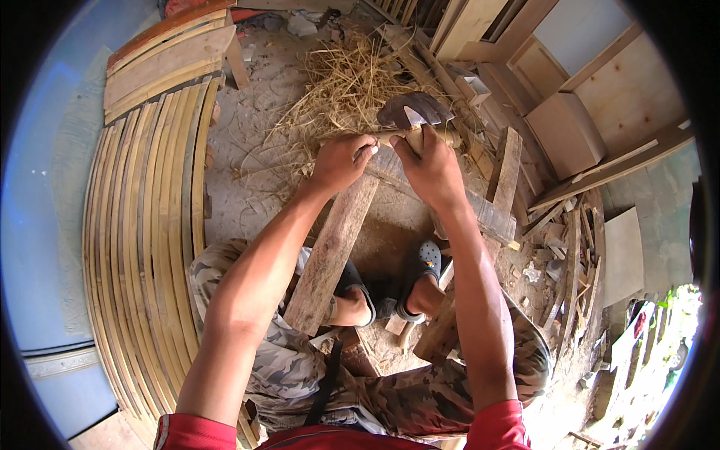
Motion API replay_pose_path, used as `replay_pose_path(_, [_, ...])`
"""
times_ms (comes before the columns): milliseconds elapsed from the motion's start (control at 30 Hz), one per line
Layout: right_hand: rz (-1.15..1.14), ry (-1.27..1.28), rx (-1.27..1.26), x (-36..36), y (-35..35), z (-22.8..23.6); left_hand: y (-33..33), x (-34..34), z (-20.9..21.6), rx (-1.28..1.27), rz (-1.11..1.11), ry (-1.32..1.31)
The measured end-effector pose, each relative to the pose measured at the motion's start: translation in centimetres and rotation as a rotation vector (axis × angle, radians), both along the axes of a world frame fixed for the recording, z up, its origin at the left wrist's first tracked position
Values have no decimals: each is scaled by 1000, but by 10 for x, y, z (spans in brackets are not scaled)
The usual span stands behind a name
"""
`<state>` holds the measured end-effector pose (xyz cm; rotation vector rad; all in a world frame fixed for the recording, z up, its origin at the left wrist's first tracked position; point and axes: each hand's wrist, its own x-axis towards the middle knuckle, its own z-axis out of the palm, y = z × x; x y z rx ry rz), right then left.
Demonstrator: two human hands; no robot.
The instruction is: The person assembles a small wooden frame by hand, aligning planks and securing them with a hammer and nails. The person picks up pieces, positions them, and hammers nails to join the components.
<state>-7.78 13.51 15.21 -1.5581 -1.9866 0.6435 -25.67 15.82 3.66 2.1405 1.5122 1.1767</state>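
Pale stick (387, 137), seemingly over the beam (480, 213) for support, is pinched by the left hand (343, 163); the right hand (433, 172) grips the hatchet (412, 115), blade toward eleven o'clock.

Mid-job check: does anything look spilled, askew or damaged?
Loose straw-coloured strips lie scattered across the floor beyond the left hand, messy next to the neatly lined-up slats at left. Scrap wood is jumbled along the right side. The dark-headed tool in the right hand shows no obvious damage.

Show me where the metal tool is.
In the head view, the metal tool is above centre, slightly right, in the right hand, beside the straw heap.
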Motion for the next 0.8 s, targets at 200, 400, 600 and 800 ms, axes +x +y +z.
replay_pose_path(200, [56, -157, -3, 5, 7, -7, -1, 2, -5, 91, 14, -31])
replay_pose_path(400, [39, -143, -9, 2, 5, -15, 1, 1, -5, 1, 30, -17])
replay_pose_path(600, [-22, -121, -28, 4, 1, -25, 2, -1, -10, 126, 7, -104])
replay_pose_path(800, [-15, -46, 57, 7, 8, 0, 5, 1, -5, 42, -4, 12])
